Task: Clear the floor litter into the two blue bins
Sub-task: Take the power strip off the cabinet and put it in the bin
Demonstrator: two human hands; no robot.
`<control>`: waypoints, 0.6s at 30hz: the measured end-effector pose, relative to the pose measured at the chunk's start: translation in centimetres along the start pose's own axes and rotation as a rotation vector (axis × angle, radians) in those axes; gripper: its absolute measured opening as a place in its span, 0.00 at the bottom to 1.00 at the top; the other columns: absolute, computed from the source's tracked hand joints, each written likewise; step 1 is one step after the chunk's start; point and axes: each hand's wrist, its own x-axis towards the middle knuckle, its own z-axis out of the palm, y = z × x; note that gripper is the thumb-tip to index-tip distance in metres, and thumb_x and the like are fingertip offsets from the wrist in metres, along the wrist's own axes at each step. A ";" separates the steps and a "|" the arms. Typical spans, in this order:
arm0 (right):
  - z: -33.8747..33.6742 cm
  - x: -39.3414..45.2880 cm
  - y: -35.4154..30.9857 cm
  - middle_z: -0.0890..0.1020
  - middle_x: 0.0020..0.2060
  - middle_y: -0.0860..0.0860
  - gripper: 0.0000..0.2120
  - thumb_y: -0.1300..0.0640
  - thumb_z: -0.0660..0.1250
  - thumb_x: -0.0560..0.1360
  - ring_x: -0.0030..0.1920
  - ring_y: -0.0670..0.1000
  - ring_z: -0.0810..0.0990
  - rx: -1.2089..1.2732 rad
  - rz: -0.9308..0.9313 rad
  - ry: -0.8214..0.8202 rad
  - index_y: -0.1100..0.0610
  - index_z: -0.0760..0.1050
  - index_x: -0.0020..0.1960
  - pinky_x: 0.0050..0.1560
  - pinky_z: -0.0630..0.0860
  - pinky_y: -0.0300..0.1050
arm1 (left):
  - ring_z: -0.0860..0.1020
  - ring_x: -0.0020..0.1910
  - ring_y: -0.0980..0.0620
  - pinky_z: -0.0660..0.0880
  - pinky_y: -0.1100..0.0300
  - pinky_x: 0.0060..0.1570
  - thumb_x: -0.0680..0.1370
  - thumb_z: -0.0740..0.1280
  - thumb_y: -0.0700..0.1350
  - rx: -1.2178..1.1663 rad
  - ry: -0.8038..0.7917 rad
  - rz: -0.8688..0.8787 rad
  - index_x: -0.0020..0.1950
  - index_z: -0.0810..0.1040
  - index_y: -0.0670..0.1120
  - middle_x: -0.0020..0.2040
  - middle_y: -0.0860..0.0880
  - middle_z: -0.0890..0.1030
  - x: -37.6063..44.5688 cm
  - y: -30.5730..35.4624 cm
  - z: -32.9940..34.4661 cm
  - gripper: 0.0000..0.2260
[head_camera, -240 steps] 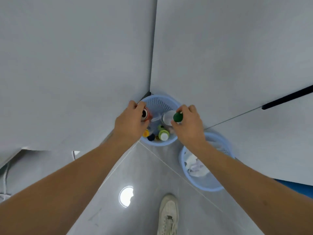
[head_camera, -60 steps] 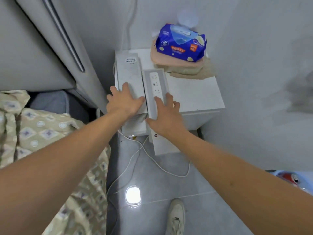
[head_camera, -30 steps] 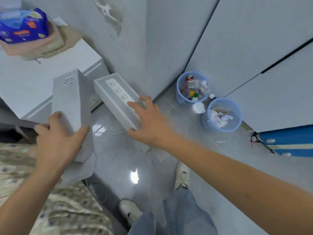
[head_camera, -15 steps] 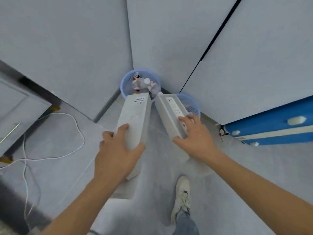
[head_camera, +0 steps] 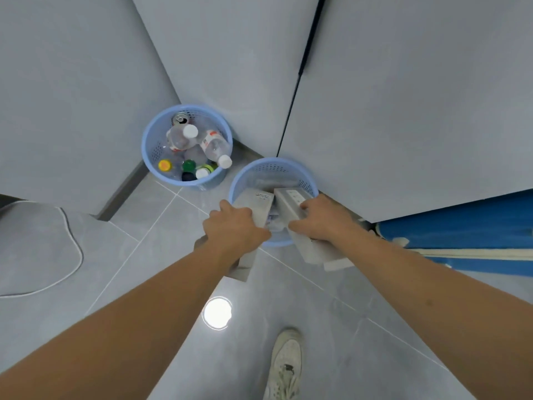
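Boxes [head_camera: 284, 204] in both grips

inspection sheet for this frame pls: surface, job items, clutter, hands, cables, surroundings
Surface: grey tiled floor, lamp glare on it.
Job's things: two white boxes, left box and right box, far ends in the near blue bin; far blue bin holds bottles and a can.
Clutter: nothing seen.
Grippers: left hand grips left box; right hand grips right box.
Cables: white cable on floor, left.
Surroundings: grey wall panels, blue object, shoe.
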 end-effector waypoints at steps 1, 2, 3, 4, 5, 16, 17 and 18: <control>0.4 0.9 0.3 0.76 0.64 0.52 0.31 0.36 0.68 0.68 0.53 0.56 0.81 0.017 0.009 -0.002 0.50 0.76 0.66 0.55 0.80 0.52 | 0.70 0.52 0.43 0.69 0.49 0.52 0.72 0.64 0.68 0.008 0.009 -0.006 0.64 0.74 0.54 0.55 0.45 0.65 0.8 0.5 0.6 0.27; 0.8 1.6 0.4 0.75 0.65 0.53 0.31 0.36 0.68 0.68 0.55 0.56 0.80 0.025 0.013 -0.003 0.50 0.75 0.67 0.55 0.80 0.52 | 0.70 0.51 0.43 0.70 0.49 0.52 0.72 0.64 0.69 0.010 0.025 -0.013 0.63 0.74 0.53 0.56 0.45 0.65 1.5 0.9 1.2 0.26; 1.3 2.3 0.4 0.73 0.67 0.53 0.31 0.36 0.68 0.69 0.57 0.57 0.79 0.013 0.010 -0.002 0.51 0.75 0.67 0.56 0.79 0.51 | 0.70 0.51 0.43 0.71 0.49 0.52 0.72 0.64 0.69 0.011 0.045 -0.019 0.62 0.75 0.52 0.56 0.45 0.65 2.2 1.4 1.7 0.26; 2.0 3.0 0.2 0.71 0.69 0.54 0.30 0.35 0.68 0.69 0.58 0.58 0.78 -0.024 0.000 0.005 0.51 0.75 0.66 0.54 0.78 0.51 | 0.70 0.51 0.43 0.72 0.50 0.53 0.72 0.64 0.70 0.015 0.060 -0.023 0.61 0.75 0.52 0.57 0.44 0.65 2.8 1.9 2.1 0.27; 2.7 3.5 -0.1 0.69 0.69 0.54 0.29 0.35 0.67 0.70 0.57 0.59 0.77 -0.057 -0.015 0.022 0.51 0.75 0.63 0.52 0.76 0.50 | 0.70 0.52 0.43 0.73 0.50 0.53 0.73 0.64 0.71 0.024 0.068 -0.026 0.61 0.75 0.51 0.59 0.43 0.66 3.3 2.3 2.6 0.27; 7.2 6.0 0.9 0.72 0.59 0.59 0.14 0.53 0.56 0.81 0.61 0.63 0.72 -0.050 -0.187 -0.016 0.58 0.75 0.60 0.59 0.67 0.53 | 0.66 0.66 0.38 0.70 0.45 0.62 0.82 0.58 0.59 0.009 0.027 0.081 0.67 0.74 0.49 0.73 0.39 0.60 5.5 2.7 4.8 0.20; 7.3 6.2 1.0 0.73 0.58 0.59 0.13 0.54 0.56 0.81 0.61 0.63 0.72 -0.027 -0.191 0.004 0.59 0.74 0.59 0.59 0.67 0.53 | 0.66 0.67 0.37 0.70 0.45 0.62 0.82 0.59 0.57 -0.001 0.014 0.088 0.68 0.74 0.48 0.74 0.39 0.59 5.8 2.5 4.6 0.19; 7.2 6.2 0.8 0.73 0.57 0.60 0.13 0.55 0.56 0.81 0.62 0.62 0.71 -0.019 -0.185 0.010 0.60 0.74 0.58 0.60 0.66 0.53 | 0.65 0.68 0.37 0.70 0.46 0.62 0.82 0.60 0.56 -0.015 0.004 0.089 0.68 0.73 0.47 0.74 0.39 0.59 6.2 2.5 4.5 0.19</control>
